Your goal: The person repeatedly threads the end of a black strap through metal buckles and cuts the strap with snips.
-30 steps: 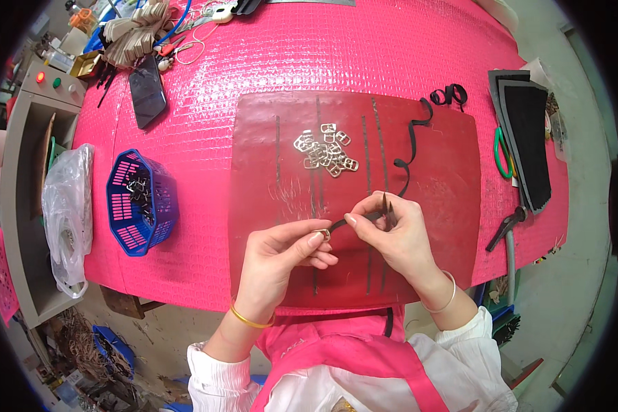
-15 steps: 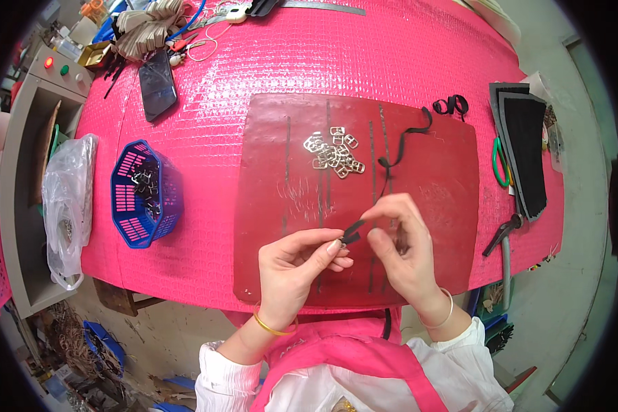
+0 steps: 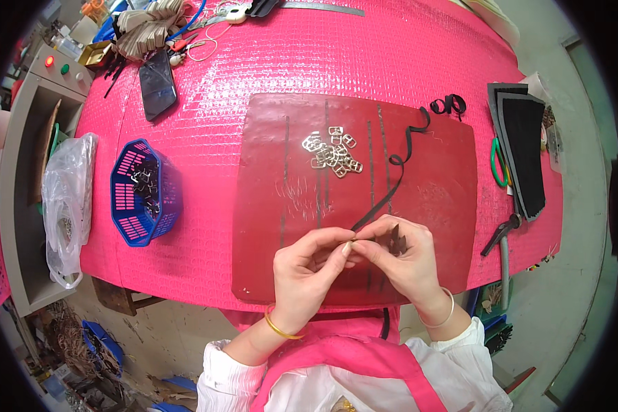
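My left hand (image 3: 302, 269) and my right hand (image 3: 408, 266) meet fingertip to fingertip over the front of the dark red mat (image 3: 261, 206). Both are closed in a pinch on the end of a narrow black strap (image 3: 386, 199); whatever else lies between the fingertips is hidden. From there the strap runs up the mat, twists once and reaches a loose coil (image 3: 449, 105) at the far right. A dark, pointed thing (image 3: 397, 240) shows against my right palm, its kind unclear. Beyond my hands, several silver metal buckles (image 3: 336, 156) lie in a pile.
A blue plastic basket (image 3: 168, 199) with small dark metal pieces stands to the left. Behind it lies a phone (image 3: 157, 86). On the right are black fabric pieces (image 3: 518, 147), green-handled scissors (image 3: 497, 163) and a hammer-like tool (image 3: 505, 237). A plastic bag (image 3: 69, 206) hangs at the left.
My right hand has come down and in to meet the left one, which shifted slightly right. The short strap end is now covered by my fingers, and the long strap lies in a different curve.
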The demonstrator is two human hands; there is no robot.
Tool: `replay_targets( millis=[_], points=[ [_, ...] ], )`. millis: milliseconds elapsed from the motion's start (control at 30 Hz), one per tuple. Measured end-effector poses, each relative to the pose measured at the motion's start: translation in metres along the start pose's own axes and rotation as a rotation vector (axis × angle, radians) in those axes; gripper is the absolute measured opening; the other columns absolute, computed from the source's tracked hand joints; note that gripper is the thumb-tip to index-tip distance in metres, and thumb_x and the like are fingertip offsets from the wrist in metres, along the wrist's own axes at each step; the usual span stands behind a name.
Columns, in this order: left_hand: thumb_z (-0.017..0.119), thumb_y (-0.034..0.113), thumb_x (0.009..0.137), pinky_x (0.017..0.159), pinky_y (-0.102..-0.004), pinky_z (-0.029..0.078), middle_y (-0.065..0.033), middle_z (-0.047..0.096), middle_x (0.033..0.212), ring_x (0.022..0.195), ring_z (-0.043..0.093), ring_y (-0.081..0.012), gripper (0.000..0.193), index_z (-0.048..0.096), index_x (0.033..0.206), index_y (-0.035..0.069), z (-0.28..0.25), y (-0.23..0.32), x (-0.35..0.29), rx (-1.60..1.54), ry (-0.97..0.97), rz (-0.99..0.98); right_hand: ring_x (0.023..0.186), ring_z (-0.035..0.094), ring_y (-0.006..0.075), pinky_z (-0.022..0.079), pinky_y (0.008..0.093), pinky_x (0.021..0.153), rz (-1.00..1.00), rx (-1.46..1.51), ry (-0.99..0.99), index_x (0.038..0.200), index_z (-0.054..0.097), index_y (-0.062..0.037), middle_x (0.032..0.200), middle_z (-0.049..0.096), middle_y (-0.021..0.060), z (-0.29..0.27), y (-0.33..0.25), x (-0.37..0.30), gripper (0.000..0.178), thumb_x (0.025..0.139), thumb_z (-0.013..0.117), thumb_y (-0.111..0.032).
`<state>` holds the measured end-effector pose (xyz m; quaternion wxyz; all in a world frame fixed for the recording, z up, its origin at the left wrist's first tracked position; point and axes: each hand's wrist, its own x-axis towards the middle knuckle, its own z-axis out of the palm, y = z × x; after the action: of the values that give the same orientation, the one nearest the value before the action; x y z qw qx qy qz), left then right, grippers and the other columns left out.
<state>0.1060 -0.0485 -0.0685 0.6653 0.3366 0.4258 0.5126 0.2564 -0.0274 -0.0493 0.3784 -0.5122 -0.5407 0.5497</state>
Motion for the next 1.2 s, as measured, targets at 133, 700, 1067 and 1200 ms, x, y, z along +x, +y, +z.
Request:
replay_targets(
  millis=[133, 700, 1067, 1200],
  points=[
    [0.055, -0.003, 0.08, 0.067, -0.0255, 0.052, -0.0138, 0.056, 0.106, 0.082, 0.062, -0.016, 0.031, 0.052, 0.11, -0.003, -0.004, 0.017, 0.022, 0.52, -0.225, 0.317, 0.055, 0.056, 0.0119, 0.041, 0.0232, 0.047, -0.202, -0.251, -0.078, 0.077, 0.061, 0.0006, 0.069, 0.061, 0.0077, -0.012, -0.005, 0.001, 0.008, 0.071, 0.066, -0.002],
    [0.061, 0.006, 0.076, 0.04, -0.0293, 0.037, -0.0142, 0.055, 0.054, 0.042, 0.054, -0.019, 0.009, 0.063, 0.075, -0.003, 0.0, 0.02, 0.02, 0.689, -0.122, 0.078, 0.045, 0.046, 0.008, 0.033, 0.0221, 0.04, -0.379, -0.538, 0.058, 0.07, 0.061, -0.0016, 0.059, 0.057, 0.0046, -0.015, -0.015, 0.007, 0.009, 0.067, 0.068, 0.001],
    [0.057, 0.002, 0.08, 0.037, -0.0208, 0.04, -0.0068, 0.057, 0.054, 0.042, 0.055, -0.0093, 0.009, 0.062, 0.081, -0.006, 0.012, 0.004, 0.012, 0.695, -0.048, 0.214, 0.051, 0.055, 0.0217, 0.043, 0.0286, 0.045, -0.585, -0.755, 0.063, 0.078, 0.056, -0.0022, 0.062, 0.055, 0.0087, -0.005, -0.001, -0.011, 0.018, 0.065, 0.068, 0.004],
    [0.055, 0.0, 0.082, 0.038, -0.0201, 0.041, -0.006, 0.057, 0.056, 0.044, 0.054, -0.0083, 0.009, 0.061, 0.084, -0.006, 0.015, -0.005, 0.006, 0.421, 0.057, 0.113, 0.053, 0.055, 0.0232, 0.043, 0.0302, 0.045, -0.514, -0.726, 0.11, 0.08, 0.055, -0.0014, 0.065, 0.053, 0.0101, 0.003, 0.014, -0.01, 0.019, 0.066, 0.063, 0.008]
  ],
)
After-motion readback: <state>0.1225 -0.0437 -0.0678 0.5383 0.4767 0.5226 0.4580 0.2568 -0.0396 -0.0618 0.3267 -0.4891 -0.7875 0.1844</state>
